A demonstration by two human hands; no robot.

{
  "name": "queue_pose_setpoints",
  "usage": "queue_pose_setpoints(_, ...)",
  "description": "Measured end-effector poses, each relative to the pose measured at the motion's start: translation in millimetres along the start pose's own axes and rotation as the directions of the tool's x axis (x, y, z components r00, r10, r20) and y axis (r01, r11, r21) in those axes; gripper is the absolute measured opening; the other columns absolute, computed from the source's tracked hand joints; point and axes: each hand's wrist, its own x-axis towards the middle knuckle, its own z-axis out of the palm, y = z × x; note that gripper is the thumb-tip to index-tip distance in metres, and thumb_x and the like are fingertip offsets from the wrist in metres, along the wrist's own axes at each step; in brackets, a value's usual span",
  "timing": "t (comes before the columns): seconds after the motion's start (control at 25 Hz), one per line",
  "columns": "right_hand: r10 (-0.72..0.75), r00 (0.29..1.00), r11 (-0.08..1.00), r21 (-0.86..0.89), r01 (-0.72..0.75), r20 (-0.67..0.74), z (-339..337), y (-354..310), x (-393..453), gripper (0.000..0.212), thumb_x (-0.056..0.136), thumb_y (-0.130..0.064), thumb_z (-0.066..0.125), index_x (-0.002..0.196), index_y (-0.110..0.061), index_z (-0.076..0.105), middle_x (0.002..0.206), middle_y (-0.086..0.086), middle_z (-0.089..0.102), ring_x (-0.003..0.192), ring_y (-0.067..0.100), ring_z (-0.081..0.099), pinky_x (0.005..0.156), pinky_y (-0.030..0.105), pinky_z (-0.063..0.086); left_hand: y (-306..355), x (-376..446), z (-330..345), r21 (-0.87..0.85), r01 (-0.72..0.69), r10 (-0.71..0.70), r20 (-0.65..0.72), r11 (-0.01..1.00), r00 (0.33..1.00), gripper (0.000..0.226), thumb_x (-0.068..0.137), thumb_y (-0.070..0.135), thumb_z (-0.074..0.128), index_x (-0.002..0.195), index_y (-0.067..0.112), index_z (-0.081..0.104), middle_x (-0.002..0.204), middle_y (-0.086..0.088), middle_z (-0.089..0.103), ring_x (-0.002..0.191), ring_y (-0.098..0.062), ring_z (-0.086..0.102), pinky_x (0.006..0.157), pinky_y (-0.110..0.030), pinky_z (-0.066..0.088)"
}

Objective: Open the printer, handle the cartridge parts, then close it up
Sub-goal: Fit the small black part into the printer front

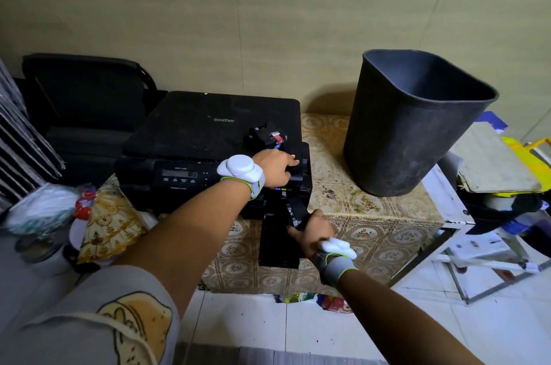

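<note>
A black Brother printer [193,132] sits on a patterned tabletop, its scanner lid down. On the lid's right corner lie loose cartridge parts [267,138], black with red and blue labels. My left hand [275,169] rests on the printer's top right front corner, fingers spread flat, just in front of those parts. Below it the cartridge bay shows coloured tabs [281,189]. The bay's black cover door [295,209] hangs open at the front right. My right hand [314,232] is closed around that door's lower edge.
A tall dark waste bin [411,132] stands to the right on the patterned cloth [372,224]. The printer's output tray [277,242] sticks out toward me. Stacked boards and clutter [501,168] sit at far right, bags [44,209] at left, a black chair [89,96] behind.
</note>
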Motion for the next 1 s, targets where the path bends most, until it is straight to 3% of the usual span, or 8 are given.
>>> queue_pose_setpoints(0.36, 0.056, 0.998, 0.988, 0.146, -0.05, -0.031, -5.8, -1.3, 4.9, 0.061, 0.074, -0.047, 0.07, 0.107, -0.003, 0.043, 0.112, 0.022, 0.062, 0.104, 0.037, 0.06, 0.082, 0.037, 0.048, -3.8, 10.1, -10.0, -0.064, 0.01, -0.009, 0.006, 0.998, 1.0, 0.043, 0.089, 0.013, 0.048, 0.13, 0.022, 0.061, 0.143, 0.002, 0.054, 0.134, -0.021, 0.047, 0.111, -0.028, 0.039)
queue_pose_setpoints(0.56, 0.104, 0.994, 0.972, 0.215, -0.096, -0.025, -5.9, -17.6, 9.1, 0.068, 0.071, -0.045, 0.074, 0.111, 0.001, 0.042, 0.116, 0.024, 0.061, 0.109, 0.038, 0.058, 0.086, 0.04, 0.046, -1.8, 10.3, -8.7, -0.036, -0.007, 0.007, -0.008, 0.999, 1.0, 0.041, 0.088, 0.015, 0.052, 0.127, 0.02, 0.063, 0.139, 0.001, 0.057, 0.132, -0.022, 0.049, 0.111, -0.027, 0.04)
queue_pose_setpoints(0.76, 0.112, 0.992, 0.951, 0.294, -0.091, -0.056, 4.6, -8.9, -0.6, 0.06, 0.076, -0.037, 0.073, 0.109, 0.0, 0.04, 0.117, 0.025, 0.057, 0.112, 0.038, 0.053, 0.091, 0.04, 0.043, -1.7, 10.0, -7.9, -0.045, 0.009, -0.009, -0.019, 0.999, 1.0, 0.038, 0.088, 0.02, 0.054, 0.124, 0.019, 0.065, 0.137, 0.0, 0.059, 0.129, -0.024, 0.051, 0.108, -0.028, 0.042)
queue_pose_setpoints(1.0, 0.166, 0.985, 0.907, 0.385, -0.171, 0.046, -2.1, -14.9, 2.9, 0.059, 0.076, -0.031, 0.074, 0.113, 0.001, 0.041, 0.122, 0.026, 0.056, 0.115, 0.039, 0.053, 0.092, 0.041, 0.043, -1.1, 9.2, -7.9, -0.022, 0.016, -0.015, 0.001, 1.0, 1.0, 0.039, 0.087, 0.024, 0.056, 0.124, 0.017, 0.064, 0.135, -0.003, 0.059, 0.127, -0.027, 0.053, 0.106, -0.033, 0.044)
